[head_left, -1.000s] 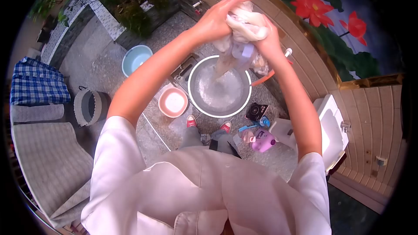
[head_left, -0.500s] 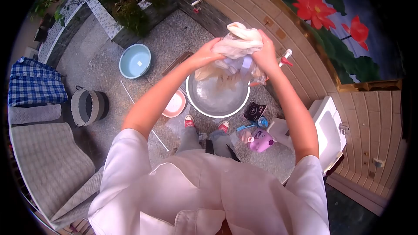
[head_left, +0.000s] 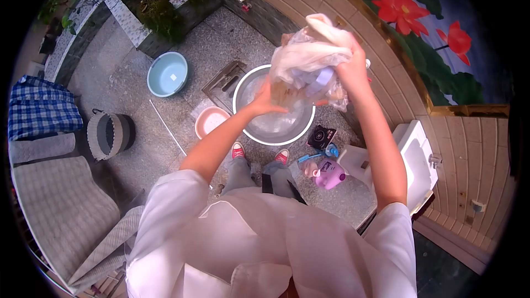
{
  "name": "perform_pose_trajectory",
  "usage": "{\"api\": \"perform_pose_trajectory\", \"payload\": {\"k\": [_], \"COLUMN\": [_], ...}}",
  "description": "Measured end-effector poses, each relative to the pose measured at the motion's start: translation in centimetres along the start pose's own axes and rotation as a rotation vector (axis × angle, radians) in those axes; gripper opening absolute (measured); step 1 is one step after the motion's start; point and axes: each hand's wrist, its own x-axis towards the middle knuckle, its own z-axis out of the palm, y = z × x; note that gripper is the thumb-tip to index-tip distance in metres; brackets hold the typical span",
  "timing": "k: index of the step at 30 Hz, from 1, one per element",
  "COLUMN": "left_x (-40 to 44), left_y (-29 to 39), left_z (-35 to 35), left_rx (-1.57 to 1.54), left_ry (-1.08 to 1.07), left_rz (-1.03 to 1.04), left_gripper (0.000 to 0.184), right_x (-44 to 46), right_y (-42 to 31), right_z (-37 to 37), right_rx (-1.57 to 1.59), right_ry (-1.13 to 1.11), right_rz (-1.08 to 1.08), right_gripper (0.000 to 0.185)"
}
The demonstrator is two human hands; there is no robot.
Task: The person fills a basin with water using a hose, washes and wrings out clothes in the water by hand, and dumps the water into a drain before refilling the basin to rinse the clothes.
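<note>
My right hand (head_left: 353, 65) grips a bunched, pale, partly see-through garment (head_left: 312, 52) with a lilac patch, held up above a big metal basin (head_left: 237, 99). The cloth's lower part hangs over the basin's far side. Below and left of the bundle is my left hand (head_left: 266, 102), its thumb stretched out apart from the fingers. It is beside the hanging cloth; whether the fingertips touch it I cannot tell. Inside the basin is cloudy water (head_left: 273, 124).
A pink basin (head_left: 205, 124) and a drain grate (head_left: 223, 84) lie left of the metal basin; a blue basin (head_left: 167, 74) and a woven basket (head_left: 109, 138) stand farther left. On the right are a purple bottle (head_left: 330, 175), a black box (head_left: 321, 137) and a white sink (head_left: 414, 160).
My left hand has come off the bundle and moved down toward the basin. My right hand has shifted slightly right with the garment, which now hangs looser.
</note>
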Motion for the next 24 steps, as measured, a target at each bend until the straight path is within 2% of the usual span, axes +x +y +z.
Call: {"api": "perform_pose_trajectory", "payload": {"k": [4,7,9,10,11,13,14,15,17,19,20,21,24], "left_x": [3.8,5.6,6.3,6.7,7.2,7.7,8.0,8.3,8.8,9.0,8.8,8.0,7.2], "left_y": [0.3,0.2,0.0,-0.5,-1.1,-1.9,-2.1,-1.7,0.3,2.2,3.8,7.0,9.1], "left_z": [2.5,3.2,1.8,1.7,1.6,1.3,1.1,0.6,-1.2,-3.2,-3.7,-4.5,-5.2], "left_rx": [0.025,0.297,0.207,0.18,0.181,-0.087,-0.113,-0.112,-0.413,-0.539,-0.611,-0.588,-0.444], "left_ry": [0.108,0.266,0.188,0.257,0.251,0.276,0.389,0.385,0.496,0.415,0.389,0.319,0.191], "left_rz": [0.022,-0.105,-0.122,-0.029,-0.033,-0.108,-0.028,-0.032,-0.033,-0.147,-0.076,-0.188,-0.11], "left_gripper": [0.123,0.109,0.075,0.039,0.039,0.029,0.033,0.033,0.033,0.028,0.027,0.025,0.027], "right_x": [0.1,-0.1,-0.3,-0.4,-0.6,-1.1,-1.3,-1.8,-3.0,-4.1,-4.7,-5.3,-6.7], "right_y": [-3.6,-5.3,-6.0,-5.9,-5.5,-4.5,-3.7,-2.8,-0.6,2.7,4.0,5.2,9.1], "right_z": [-0.8,-2.2,-3.5,-4.3,-5.1,-6.8,-7.7,-8.3,-8.8,-8.9,-8.4,-7.7,-5.8], "right_rx": [0.094,0.043,0.108,0.07,0.082,0.116,0.122,0.124,0.059,0.038,0.056,0.072,0.094], "right_ry": [0.056,0.148,0.237,0.244,0.247,0.264,0.245,0.247,0.31,0.321,0.302,0.285,0.248], "right_rz": [0.061,0.121,0.144,0.137,0.124,0.157,0.153,0.158,0.174,0.195,0.213,0.23,0.287], "right_gripper": [0.043,0.043,0.044,0.045,0.044,0.044,0.044,0.044,0.045,0.043,0.042,0.042,0.04]}}
